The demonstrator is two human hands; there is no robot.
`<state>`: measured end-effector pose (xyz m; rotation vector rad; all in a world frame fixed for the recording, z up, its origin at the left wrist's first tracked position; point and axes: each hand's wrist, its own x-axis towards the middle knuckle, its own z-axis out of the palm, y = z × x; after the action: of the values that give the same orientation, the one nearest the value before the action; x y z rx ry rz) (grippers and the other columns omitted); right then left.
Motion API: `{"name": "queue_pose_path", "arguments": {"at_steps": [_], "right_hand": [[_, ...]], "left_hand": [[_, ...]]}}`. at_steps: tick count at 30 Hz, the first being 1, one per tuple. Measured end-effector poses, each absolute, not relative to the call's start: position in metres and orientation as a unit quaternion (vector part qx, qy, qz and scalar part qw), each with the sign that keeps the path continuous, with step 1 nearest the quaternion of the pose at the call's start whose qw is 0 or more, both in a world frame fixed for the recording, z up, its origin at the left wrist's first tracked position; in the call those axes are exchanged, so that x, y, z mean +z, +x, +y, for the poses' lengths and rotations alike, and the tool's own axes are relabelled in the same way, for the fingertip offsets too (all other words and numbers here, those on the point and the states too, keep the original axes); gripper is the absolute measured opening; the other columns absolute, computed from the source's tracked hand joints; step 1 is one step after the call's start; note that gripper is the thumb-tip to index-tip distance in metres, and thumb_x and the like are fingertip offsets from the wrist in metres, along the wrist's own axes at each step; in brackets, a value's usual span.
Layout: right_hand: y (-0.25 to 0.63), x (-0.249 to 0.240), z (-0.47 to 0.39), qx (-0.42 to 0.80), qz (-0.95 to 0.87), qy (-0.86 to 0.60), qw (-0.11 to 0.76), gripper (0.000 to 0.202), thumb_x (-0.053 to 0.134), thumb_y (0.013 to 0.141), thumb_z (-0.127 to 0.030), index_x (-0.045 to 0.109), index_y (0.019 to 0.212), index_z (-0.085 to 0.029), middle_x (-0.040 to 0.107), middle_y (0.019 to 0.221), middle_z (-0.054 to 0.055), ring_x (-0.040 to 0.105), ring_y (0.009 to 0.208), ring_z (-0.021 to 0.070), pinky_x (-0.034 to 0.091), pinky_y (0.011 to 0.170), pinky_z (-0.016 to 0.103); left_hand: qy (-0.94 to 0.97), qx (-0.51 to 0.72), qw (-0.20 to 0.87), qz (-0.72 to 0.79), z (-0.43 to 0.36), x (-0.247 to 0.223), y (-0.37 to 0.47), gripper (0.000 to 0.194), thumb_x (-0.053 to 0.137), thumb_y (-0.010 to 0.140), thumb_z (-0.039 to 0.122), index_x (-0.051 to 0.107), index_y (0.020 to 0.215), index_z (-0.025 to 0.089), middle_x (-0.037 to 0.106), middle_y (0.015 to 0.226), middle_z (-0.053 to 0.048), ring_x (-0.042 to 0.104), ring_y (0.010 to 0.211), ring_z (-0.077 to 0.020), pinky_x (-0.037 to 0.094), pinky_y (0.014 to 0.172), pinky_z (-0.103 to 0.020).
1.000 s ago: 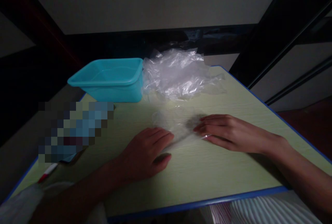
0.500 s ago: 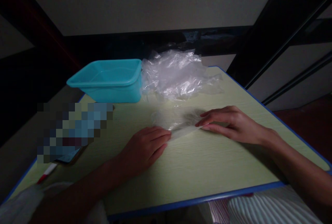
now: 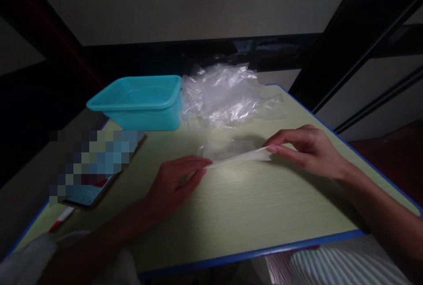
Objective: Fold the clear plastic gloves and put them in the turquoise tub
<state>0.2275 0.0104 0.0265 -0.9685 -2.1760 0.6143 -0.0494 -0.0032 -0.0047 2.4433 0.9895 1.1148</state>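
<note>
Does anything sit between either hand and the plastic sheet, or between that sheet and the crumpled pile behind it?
Nothing visible does. The left hand and right hand each pinch the plastic sheet, and no object shows between it and the crumpled pile.

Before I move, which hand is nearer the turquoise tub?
Left. The left hand is in front of the turquoise tub, slightly right; the right hand is well over to the tub's right.
</note>
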Motion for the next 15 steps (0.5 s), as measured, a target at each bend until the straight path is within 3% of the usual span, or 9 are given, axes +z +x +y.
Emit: {"name": "queue_pose_path", "arguments": {"at_steps": [7, 13, 15], "right_hand": [[0.222, 0.036, 0.004, 0.456, -0.726, -0.329, 0.395, 0.008, 0.062, 0.08, -0.021, 0.066, 0.073, -0.02, 0.07, 0.066, 0.0, 0.064, 0.058, 0.01, 0.047, 0.052, 0.019], [0.22, 0.038, 0.004, 0.58, -0.637, -0.301, 0.409, 0.009, 0.067, 0.078, -0.028, 0.067, 0.07, -0.023, 0.065, 0.055, -0.004, 0.057, 0.047, 0.0061, 0.041, 0.045, 0.016], [0.217, 0.037, 0.006, 0.59, -0.61, -0.337, 0.408, 0.014, 0.071, 0.073, -0.032, 0.066, 0.064, -0.021, 0.062, 0.052, -0.004, 0.052, 0.043, 0.005, 0.037, 0.041, 0.016]], "left_hand": [[0.774, 0.469, 0.198, 0.376, -0.015, 0.016, -0.049, 0.017, 0.061, 0.072, 0.012, 0.069, 0.066, 0.025, 0.072, 0.061, 0.006, 0.067, 0.052, -0.0122, 0.052, 0.053, -0.018], [0.596, 0.461, 0.52, 0.402, -0.026, 0.037, -0.045, 0.016, 0.061, 0.073, 0.016, 0.07, 0.063, 0.024, 0.07, 0.056, 0.005, 0.063, 0.042, -0.0112, 0.049, 0.042, -0.017], [0.534, 0.438, 0.574, 0.441, -0.021, 0.037, -0.045, 0.013, 0.064, 0.07, 0.021, 0.068, 0.058, 0.021, 0.068, 0.052, 0.003, 0.063, 0.042, -0.0124, 0.049, 0.041, -0.018]]}}
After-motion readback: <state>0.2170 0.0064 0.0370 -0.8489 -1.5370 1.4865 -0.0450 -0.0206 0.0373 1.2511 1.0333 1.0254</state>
